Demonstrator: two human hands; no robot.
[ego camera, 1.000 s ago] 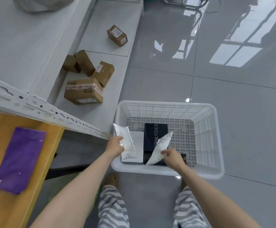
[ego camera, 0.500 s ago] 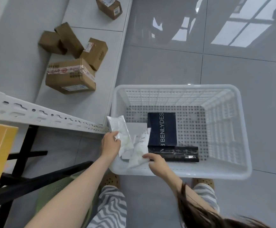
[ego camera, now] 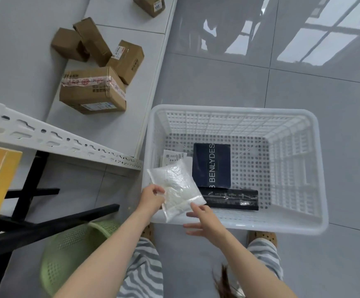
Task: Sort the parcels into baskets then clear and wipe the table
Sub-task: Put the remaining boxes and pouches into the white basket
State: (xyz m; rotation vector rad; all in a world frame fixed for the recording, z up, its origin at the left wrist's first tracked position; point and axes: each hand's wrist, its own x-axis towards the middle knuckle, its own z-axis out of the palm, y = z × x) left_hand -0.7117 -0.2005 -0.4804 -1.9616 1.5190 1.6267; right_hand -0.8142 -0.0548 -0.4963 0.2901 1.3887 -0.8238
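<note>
Left hand [ego camera: 152, 197] pinches white parcel [ego camera: 175, 187] over the basket [ego camera: 260, 227]; right hand [ego camera: 205, 222] spread, empty

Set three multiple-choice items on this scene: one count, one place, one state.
1. How many brown cardboard boxes sit on the low white shelf? A two; B five; C eight.
2. Where is the dark navy flat parcel? A on that shelf; B inside the white plastic lattice basket; C atop those boxes.
3. What is the left hand doing? A pinching the translucent white plastic pouch; B lying flat on the basket rim; C hanging empty.
Key: 1 B, five boxes are countable; 2 B, it lies on the basket's perforated floor; 3 A, thumb and fingers close on the pouch's edge.
</note>
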